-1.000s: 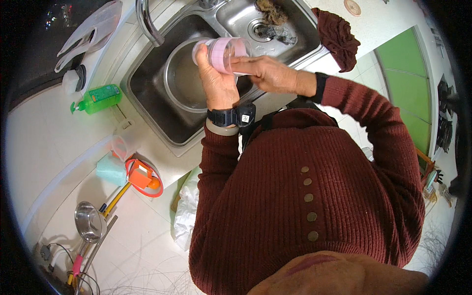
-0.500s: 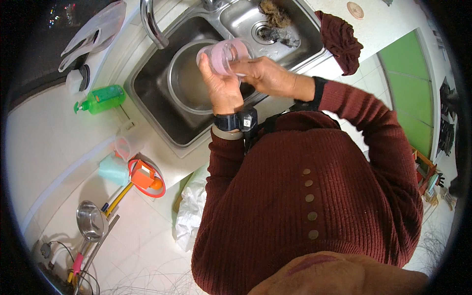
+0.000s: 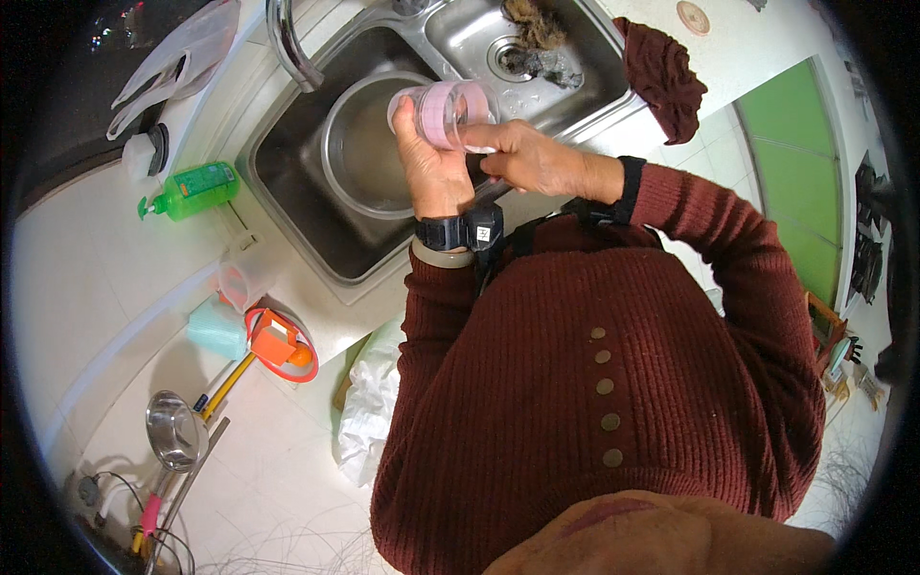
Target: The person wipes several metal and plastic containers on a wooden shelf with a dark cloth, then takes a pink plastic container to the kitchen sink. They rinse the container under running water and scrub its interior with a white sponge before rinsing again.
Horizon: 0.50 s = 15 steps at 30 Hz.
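Over the sink's left side I hold a clear plastic cup with a pink band [image 3: 439,113], tipped on its side. My left hand [image 3: 436,177] grips it from below, thumb up along its left end. At the cup's right end, my right hand [image 3: 539,165] has its index finger at the opening and the other fingers curled at the rim. How far the finger reaches inside is hard to tell through the plastic. Beneath sits a round metal basin [image 3: 331,144] of cloudy water in the left sink bowl [image 3: 292,206].
A chrome faucet [image 3: 287,43] arches in at the back. Brown scrubbers [image 3: 535,24] lie in the right bowl, a dark red cloth [image 3: 661,77] beside it. On the left stand a green pump bottle [image 3: 196,190], a clear jug [image 3: 240,280] and a metal ladle [image 3: 175,431].
My right hand has shifted slightly to the right and down, its index finger now straighter at the cup's opening. The cup has tilted a little and stays in my left hand.
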Each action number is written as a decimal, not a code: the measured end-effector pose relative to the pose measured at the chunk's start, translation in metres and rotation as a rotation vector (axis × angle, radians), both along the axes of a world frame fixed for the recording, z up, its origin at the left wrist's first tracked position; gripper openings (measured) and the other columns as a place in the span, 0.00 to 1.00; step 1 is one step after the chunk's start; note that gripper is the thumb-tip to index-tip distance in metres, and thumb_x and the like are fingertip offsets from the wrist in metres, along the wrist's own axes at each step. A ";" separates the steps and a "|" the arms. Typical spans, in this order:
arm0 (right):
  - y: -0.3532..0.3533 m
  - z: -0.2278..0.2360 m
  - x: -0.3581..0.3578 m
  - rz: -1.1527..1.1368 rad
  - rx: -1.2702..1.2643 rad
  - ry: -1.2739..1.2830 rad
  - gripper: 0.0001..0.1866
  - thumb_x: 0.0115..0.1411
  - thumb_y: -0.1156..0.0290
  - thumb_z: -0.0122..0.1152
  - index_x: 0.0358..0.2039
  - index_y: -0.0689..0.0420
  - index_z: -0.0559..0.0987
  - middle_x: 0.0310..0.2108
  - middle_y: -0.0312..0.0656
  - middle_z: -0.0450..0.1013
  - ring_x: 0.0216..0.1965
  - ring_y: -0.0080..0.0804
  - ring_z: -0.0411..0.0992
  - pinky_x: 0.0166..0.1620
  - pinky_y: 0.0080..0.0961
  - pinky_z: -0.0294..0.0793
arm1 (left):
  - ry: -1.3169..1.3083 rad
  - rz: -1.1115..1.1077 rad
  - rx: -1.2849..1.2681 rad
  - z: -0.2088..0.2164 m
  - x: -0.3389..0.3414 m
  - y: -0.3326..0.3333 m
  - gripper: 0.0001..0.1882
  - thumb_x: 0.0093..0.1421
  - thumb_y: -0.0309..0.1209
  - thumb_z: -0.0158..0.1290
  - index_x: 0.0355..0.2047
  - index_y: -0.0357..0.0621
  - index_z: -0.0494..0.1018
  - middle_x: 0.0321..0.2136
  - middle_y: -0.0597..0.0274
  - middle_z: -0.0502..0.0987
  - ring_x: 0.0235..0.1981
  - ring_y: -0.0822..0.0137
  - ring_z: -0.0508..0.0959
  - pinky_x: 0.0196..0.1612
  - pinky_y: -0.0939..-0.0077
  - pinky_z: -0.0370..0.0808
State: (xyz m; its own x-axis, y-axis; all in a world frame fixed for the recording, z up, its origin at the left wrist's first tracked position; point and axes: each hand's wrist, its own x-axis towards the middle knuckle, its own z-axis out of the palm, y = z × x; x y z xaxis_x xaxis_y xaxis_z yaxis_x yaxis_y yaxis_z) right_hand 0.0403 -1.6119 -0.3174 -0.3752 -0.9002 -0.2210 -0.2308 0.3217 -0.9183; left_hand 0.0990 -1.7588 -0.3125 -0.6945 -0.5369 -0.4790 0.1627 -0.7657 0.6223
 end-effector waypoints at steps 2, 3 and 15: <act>0.004 0.000 -0.012 0.124 -0.014 0.539 0.27 0.57 0.71 0.60 0.60 0.54 0.76 0.60 0.36 0.73 0.31 0.35 0.80 0.34 0.34 0.79 | -0.054 -0.003 0.026 -0.005 0.001 -0.001 0.27 0.65 0.50 0.56 0.53 0.42 0.69 0.46 0.59 0.76 0.47 0.60 0.78 0.52 0.60 0.76; 0.004 0.001 -0.021 0.250 -0.032 0.928 0.26 0.58 0.70 0.60 0.60 0.53 0.76 0.61 0.34 0.72 0.31 0.34 0.79 0.36 0.35 0.79 | -0.067 0.005 0.025 -0.007 0.001 -0.001 0.27 0.65 0.50 0.56 0.53 0.42 0.69 0.46 0.59 0.77 0.47 0.60 0.78 0.51 0.60 0.76; -0.001 -0.014 -0.017 0.140 0.037 0.929 0.26 0.58 0.75 0.59 0.59 0.48 0.77 0.55 0.32 0.75 0.28 0.34 0.76 0.42 0.35 0.75 | -0.023 0.047 0.025 0.005 -0.008 -0.003 0.23 0.63 0.45 0.59 0.51 0.42 0.70 0.44 0.60 0.77 0.45 0.62 0.79 0.48 0.64 0.78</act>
State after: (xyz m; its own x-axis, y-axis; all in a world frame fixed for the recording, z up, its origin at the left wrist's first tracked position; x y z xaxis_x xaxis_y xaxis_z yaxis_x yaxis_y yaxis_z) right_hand 0.0232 -1.6127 -0.3314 -0.3044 -0.9489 0.0831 -0.9048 0.2608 -0.3367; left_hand 0.0912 -1.7622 -0.3077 -0.6578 -0.5561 -0.5080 0.1847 -0.7729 0.6070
